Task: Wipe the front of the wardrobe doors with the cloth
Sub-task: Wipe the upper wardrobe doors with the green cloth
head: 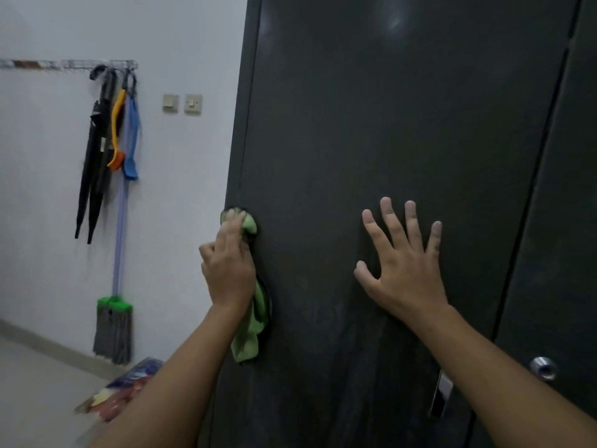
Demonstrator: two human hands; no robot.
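A tall dark wardrobe door (387, 140) fills the middle and right of the view. My left hand (227, 266) presses a green cloth (250, 331) against the door near its left edge; the cloth bunches above my fingertips and hangs below my wrist. My right hand (403, 263) lies flat on the same door with its fingers spread, holding nothing. A second dark door (562, 221) stands to the right across a narrow gap.
A round metal knob (544, 368) and a metal handle (441, 396) sit low on the doors. On the white wall to the left hang umbrellas (93, 156), brushes (124, 137) and a mop (114, 324). A colourful bag (119, 392) lies on the floor.
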